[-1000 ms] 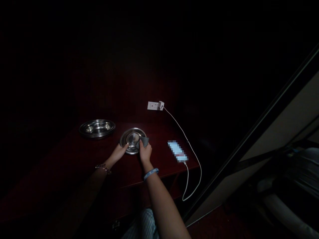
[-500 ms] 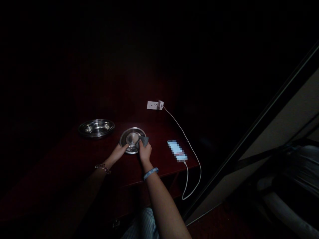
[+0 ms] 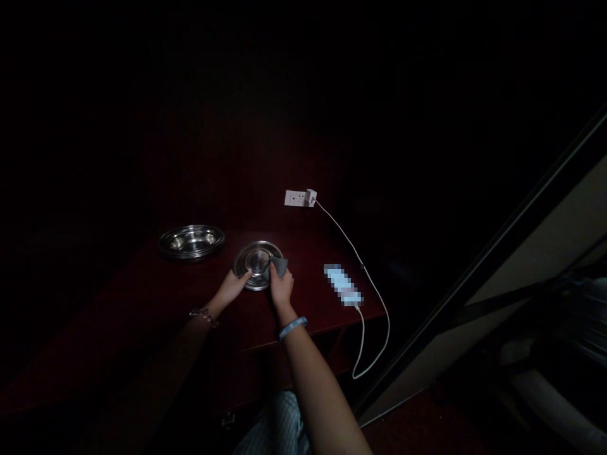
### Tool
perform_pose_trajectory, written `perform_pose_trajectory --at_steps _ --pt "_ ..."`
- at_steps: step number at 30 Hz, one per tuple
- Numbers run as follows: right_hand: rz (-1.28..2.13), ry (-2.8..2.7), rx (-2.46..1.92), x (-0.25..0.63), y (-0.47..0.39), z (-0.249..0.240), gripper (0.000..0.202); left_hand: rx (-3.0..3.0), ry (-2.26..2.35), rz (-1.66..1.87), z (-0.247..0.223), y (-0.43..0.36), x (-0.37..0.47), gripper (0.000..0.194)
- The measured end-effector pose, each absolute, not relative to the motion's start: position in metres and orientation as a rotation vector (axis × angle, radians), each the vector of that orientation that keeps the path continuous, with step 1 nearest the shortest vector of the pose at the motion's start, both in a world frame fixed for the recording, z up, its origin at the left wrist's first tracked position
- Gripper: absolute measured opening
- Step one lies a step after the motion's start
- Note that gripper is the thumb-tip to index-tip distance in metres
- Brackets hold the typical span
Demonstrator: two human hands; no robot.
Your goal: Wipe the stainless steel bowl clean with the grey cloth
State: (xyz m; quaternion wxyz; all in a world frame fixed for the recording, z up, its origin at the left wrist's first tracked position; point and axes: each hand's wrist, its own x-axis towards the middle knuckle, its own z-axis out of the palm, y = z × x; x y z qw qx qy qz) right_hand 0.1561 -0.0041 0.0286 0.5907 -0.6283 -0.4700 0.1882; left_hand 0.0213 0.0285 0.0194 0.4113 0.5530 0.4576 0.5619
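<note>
A round, shiny metal plate [image 3: 258, 251] is held between my two hands above the dark red table. My left hand [image 3: 232, 287] grips its lower left rim, the thumb lying on the plate's inner face and the fingers hidden beneath. In my right hand [image 3: 281, 288] is a grey cloth [image 3: 279, 265], pinched over the plate's right rim with the thumb on top. The cloth touches the plate's inner surface.
Several stacked metal dishes [image 3: 191, 241] stand left on the table [image 3: 190, 291]. A lit, pixelated phone [image 3: 342, 284] lies right, its white cable [image 3: 353, 246] looping past the table edge to a charger [image 3: 310, 197] in the wall socket [image 3: 294, 198].
The whole view has shifted slightly, so everything sits a little farther right. Both hands keep the same hold on the plate and cloth.
</note>
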Motion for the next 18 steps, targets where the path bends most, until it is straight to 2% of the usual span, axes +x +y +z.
perform_pose_trajectory --at_steps 18 --pt "0.471 -1.137 -1.443 0.152 -0.006 0.032 0.021 1.445 1.228 1.419 0.015 0.04 0.018 0.041"
